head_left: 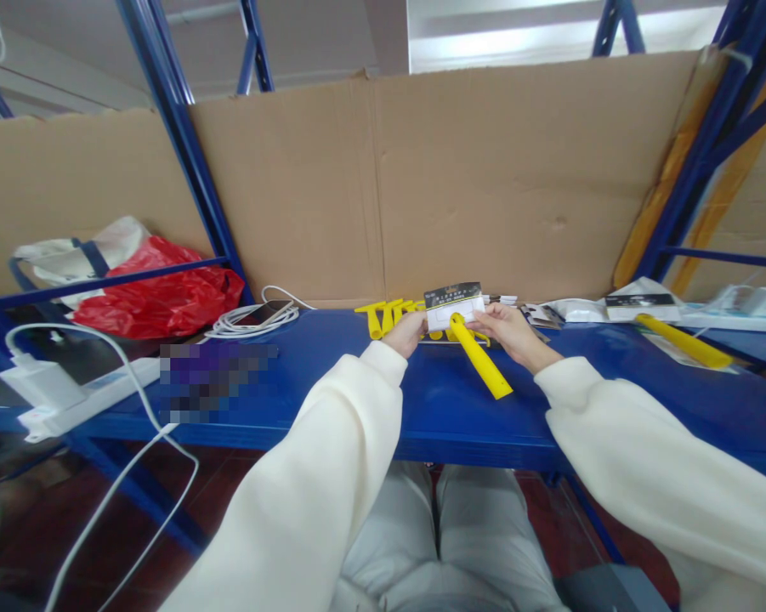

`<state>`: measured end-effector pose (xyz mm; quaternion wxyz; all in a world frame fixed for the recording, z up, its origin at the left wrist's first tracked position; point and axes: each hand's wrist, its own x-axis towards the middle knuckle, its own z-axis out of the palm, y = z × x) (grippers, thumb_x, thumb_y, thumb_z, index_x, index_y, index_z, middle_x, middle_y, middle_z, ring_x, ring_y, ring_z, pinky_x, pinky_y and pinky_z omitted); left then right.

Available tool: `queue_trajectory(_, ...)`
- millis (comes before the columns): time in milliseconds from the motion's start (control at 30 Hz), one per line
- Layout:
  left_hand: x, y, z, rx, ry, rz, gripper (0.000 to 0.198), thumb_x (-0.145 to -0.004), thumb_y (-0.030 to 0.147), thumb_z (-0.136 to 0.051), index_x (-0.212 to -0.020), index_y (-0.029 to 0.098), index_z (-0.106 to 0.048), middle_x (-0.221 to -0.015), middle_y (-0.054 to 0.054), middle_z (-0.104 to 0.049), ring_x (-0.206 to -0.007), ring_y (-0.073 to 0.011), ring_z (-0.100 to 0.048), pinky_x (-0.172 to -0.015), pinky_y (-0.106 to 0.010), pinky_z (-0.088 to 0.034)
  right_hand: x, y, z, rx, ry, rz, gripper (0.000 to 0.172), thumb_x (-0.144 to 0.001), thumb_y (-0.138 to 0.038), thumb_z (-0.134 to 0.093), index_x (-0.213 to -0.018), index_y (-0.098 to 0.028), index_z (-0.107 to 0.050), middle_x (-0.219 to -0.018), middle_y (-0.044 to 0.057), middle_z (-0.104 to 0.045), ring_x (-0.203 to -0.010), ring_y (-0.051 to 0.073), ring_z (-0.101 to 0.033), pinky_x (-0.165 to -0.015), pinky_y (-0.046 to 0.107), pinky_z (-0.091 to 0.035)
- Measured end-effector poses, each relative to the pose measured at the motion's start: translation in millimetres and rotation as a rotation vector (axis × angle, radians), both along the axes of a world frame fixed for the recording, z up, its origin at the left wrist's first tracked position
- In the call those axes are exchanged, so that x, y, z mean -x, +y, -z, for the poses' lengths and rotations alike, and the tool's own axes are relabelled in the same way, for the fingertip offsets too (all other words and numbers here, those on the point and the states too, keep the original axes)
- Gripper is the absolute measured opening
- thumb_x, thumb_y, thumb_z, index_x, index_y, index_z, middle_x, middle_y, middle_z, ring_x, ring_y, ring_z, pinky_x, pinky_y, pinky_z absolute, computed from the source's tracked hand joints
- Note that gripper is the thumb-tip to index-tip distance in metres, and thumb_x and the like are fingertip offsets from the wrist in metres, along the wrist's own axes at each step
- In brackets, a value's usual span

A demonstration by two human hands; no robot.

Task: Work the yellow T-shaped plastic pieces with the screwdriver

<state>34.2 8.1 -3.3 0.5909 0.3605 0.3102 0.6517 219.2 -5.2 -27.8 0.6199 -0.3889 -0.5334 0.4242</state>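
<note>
A black-and-white printed packaging card (454, 309) is held up over the blue shelf between my two hands. My left hand (409, 332) has its fingers closed on the card's left edge. My right hand (510, 331) pinches the right edge, near the top of a yellow plastic handle (485, 364). That handle slants down to the right across the card's lower front, its flared end toward me. How it joins the card I cannot tell. Behind my left hand, several similar yellow handles (388, 318) lie in a row; the card and hands partly hide other yellow pieces.
Another yellow handle (683, 342) lies at the right beside white packets (641, 302). On the left are a red plastic bag (162, 289), a coiled white cable (248, 323) and a white power strip (111, 395). A cardboard sheet (485, 178) stands behind, between blue posts.
</note>
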Motion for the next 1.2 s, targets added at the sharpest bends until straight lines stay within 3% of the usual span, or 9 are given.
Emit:
queue_trajectory(100,1.5,-6.5,-8.2,0.083,0.033,0.202,0.018,-0.083,0.014,-0.073,-0.096,0.026,-0.071,-0.077,-0.003,-0.076,-0.095,-0.0265,-0.076,-0.092,-0.045,-0.059,0.0,0.3,-0.3,0.023,0.012,0.035,0.047,-0.063,-0.036,-0.098,-0.066,-0.023,-0.053,-0.071,0.001,-0.074,-0.078,0.022,-0.079,-0.086,0.037,-0.066)
queue_trajectory(167,3.7,-12.0,-13.2,0.087,0.056,0.243,0.007,-0.088,0.027,-0.073,-0.094,0.024,-0.071,-0.077,-0.005,-0.076,-0.098,-0.0276,-0.075,-0.093,-0.043,-0.058,0.6,-0.3,-0.6,0.038,0.023,0.053,0.044,-0.068,-0.030,-0.096,-0.067,-0.023,-0.052,-0.072,0.002,-0.075,-0.079,0.022,-0.079,-0.087,0.037,-0.066)
queue_trajectory(300,7.6,-18.5,-14.7,0.066,0.134,0.253,0.024,-0.092,0.044,-0.071,-0.084,0.021,-0.071,-0.079,-0.008,-0.077,-0.097,-0.0281,-0.076,-0.093,-0.040,-0.057,2.4,-2.7,-1.8,0.037,0.032,0.037,0.041,-0.073,-0.024,-0.092,-0.069,-0.024,-0.051,-0.076,0.004,-0.077,-0.085,0.024,-0.080,-0.092,0.040,-0.065)
queue_trajectory(500,10.3,-7.6,-3.3,0.011,0.268,0.051,0.018,-0.077,0.020,-0.084,-0.070,0.022,-0.067,-0.078,-0.006,-0.077,-0.095,-0.0259,-0.075,-0.087,-0.035,-0.057,5.3,-5.4,-4.9,0.066,0.038,0.030,0.038,-0.074,-0.021,-0.090,-0.068,-0.024,-0.053,-0.080,0.005,-0.078,-0.091,0.026,-0.079,-0.096,0.041,-0.064)
queue_trajectory(633,11.9,3.8,3.8,0.014,0.302,-0.001,0.021,-0.067,0.012,-0.086,-0.068,0.021,-0.066,-0.078,-0.005,-0.076,-0.090,-0.0251,-0.075,-0.077,-0.032,-0.057,6.8,-7.1,-6.2,0.075,0.038,0.024,0.035,-0.075,-0.019,-0.089,-0.067,-0.024,-0.055,-0.079,0.005,-0.078,-0.091,0.024,-0.079,-0.098,0.040,-0.063)
queue_trajectory(867,10.3,1.2,4.2,0.058,0.276,0.049,0.020,-0.069,0.014,-0.085,-0.076,0.022,-0.068,-0.071,-0.004,-0.074,-0.069,-0.0199,-0.073,-0.061,-0.028,-0.055,6.0,-7.1,-5.4,0.016,0.042,0.003,0.028,-0.069,-0.020,-0.091,-0.075,-0.023,-0.064,-0.087,0.003,-0.079,-0.094,0.022,-0.078,-0.100,0.038,-0.062)
queue_trajectory(1000,8.1,-5.1,-1.6,0.062,0.208,0.082,0.021,-0.070,0.006,-0.082,-0.075,0.018,-0.064,-0.071,-0.003,-0.073,-0.062,-0.0160,-0.070,-0.056,-0.023,-0.051,3.5,0.0,-1.4,-0.026,0.052,0.016,0.043,-0.057,-0.022,-0.096,-0.087,-0.024,-0.066,-0.093,0.000,-0.078,-0.088,0.018,-0.077,-0.095,0.036,-0.063)
queue_trajectory(1200,6.8,-14.0,-8.8,0.086,0.174,0.078,0.027,-0.072,-0.002,-0.075,-0.080,0.018,-0.059,-0.064,0.003,-0.069,-0.056,-0.0095,-0.066,-0.052,-0.016,-0.046,-0.2,8.8,3.6,-0.038,0.032,0.163,0.053,-0.053,-0.030,-0.099,-0.076,-0.023,-0.052,-0.075,-0.001,-0.070,-0.077,0.019,-0.076,-0.081,0.033,-0.066)
